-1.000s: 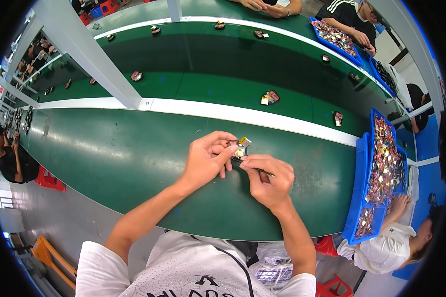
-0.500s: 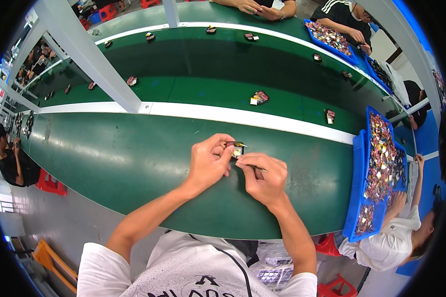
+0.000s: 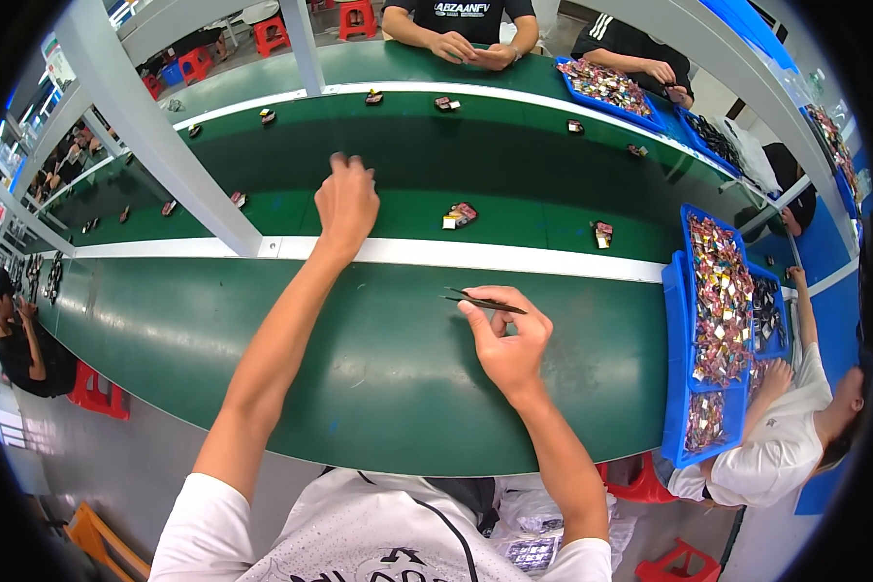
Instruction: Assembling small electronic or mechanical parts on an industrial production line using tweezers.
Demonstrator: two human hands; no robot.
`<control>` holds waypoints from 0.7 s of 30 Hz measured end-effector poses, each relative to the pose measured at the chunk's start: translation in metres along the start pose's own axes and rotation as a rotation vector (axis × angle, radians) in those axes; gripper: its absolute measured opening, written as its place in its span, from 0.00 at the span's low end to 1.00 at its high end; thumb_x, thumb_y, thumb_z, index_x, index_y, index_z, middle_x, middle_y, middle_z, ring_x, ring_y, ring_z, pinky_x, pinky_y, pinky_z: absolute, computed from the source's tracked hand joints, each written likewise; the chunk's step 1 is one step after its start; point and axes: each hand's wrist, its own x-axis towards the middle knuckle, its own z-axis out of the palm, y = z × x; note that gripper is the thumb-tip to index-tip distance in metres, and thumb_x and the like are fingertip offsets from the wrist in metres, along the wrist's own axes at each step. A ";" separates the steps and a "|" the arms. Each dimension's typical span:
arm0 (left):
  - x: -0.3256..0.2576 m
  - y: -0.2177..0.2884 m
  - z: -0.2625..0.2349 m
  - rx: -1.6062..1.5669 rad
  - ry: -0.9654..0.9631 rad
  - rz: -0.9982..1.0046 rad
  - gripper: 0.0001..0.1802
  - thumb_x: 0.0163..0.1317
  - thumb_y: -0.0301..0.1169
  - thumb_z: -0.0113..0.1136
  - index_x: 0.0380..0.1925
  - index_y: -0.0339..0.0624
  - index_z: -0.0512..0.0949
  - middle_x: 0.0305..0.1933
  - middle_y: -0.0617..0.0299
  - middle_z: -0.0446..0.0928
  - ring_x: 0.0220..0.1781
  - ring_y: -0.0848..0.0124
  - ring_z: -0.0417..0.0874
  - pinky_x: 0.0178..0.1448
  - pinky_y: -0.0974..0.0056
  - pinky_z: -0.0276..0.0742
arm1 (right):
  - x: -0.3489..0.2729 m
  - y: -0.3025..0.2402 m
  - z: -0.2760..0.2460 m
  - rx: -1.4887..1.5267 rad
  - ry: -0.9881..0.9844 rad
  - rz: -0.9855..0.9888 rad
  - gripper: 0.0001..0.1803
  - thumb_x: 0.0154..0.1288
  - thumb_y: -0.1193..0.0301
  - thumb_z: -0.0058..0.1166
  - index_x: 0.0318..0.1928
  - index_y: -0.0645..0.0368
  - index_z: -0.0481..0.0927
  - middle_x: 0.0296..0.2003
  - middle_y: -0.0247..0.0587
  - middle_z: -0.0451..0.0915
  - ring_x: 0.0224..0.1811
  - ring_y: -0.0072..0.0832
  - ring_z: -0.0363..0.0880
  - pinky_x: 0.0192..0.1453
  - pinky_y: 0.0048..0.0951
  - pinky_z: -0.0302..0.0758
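Head view, looking down over a long green desk [image 3: 378,378] with a white strip [image 3: 475,254] running across it.

Left hand [image 3: 346,201]: arm stretched far forward, past the white strip, over the green belt [image 3: 514,165] beyond it. Fingers curled in, back of hand toward the camera. Cannot tell whether it holds anything; the fingertips are hidden behind the knuckles. A slanting grey post [image 3: 155,136] stands just to its left.

Right hand [image 3: 509,339]: over the near desk, fingers pinched on thin dark tweezers [image 3: 485,302]. Tweezers lie roughly level, tips pointing left, clear of the desk surface as far as can be told. Nothing seen between the tips.

Nearest part on the belt: a small red-and-yellow piece [image 3: 460,215], right of the left hand, well apart from it. Another similar piece [image 3: 602,233] further right. More small pieces dotted along the far lanes, too small to make out.

Right edge: blue trays [image 3: 671,369] packed with small shiny parts, set on the desk end. A person in a white shirt [image 3: 776,456] sits beside them, one hand at the tray.

Far side: a person in a dark shirt [image 3: 461,15] with both hands together on the belt edge; another blue tray [image 3: 640,118] of parts beside them, with a second person's hand at it.

Left edge: a seated person [image 3: 15,335] in dark clothes, red stools [image 3: 92,393] below the desk.
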 end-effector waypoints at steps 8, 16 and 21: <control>0.006 0.067 0.020 -0.399 -0.540 0.555 0.12 0.55 0.22 0.65 0.41 0.41 0.87 0.49 0.57 0.86 0.48 0.54 0.86 0.51 0.53 0.82 | -0.004 -0.006 0.004 -0.015 -0.054 -0.077 0.09 0.55 0.81 0.72 0.37 0.62 0.87 0.34 0.37 0.88 0.13 0.13 0.60 0.18 0.21 0.58; 0.002 0.062 0.018 -0.337 -0.520 0.375 0.09 0.53 0.21 0.66 0.35 0.39 0.88 0.36 0.54 0.85 0.43 0.55 0.87 0.49 0.54 0.82 | -0.002 -0.013 0.002 -0.004 -0.050 -0.104 0.10 0.55 0.82 0.71 0.37 0.61 0.87 0.35 0.38 0.88 0.11 0.13 0.60 0.16 0.22 0.57; 0.009 0.031 -0.005 -0.420 -0.629 0.191 0.09 0.53 0.25 0.68 0.36 0.38 0.88 0.30 0.56 0.84 0.35 0.61 0.86 0.46 0.58 0.81 | -0.002 -0.016 0.002 0.013 -0.052 -0.093 0.09 0.55 0.82 0.72 0.37 0.61 0.87 0.35 0.37 0.88 0.12 0.13 0.60 0.16 0.22 0.57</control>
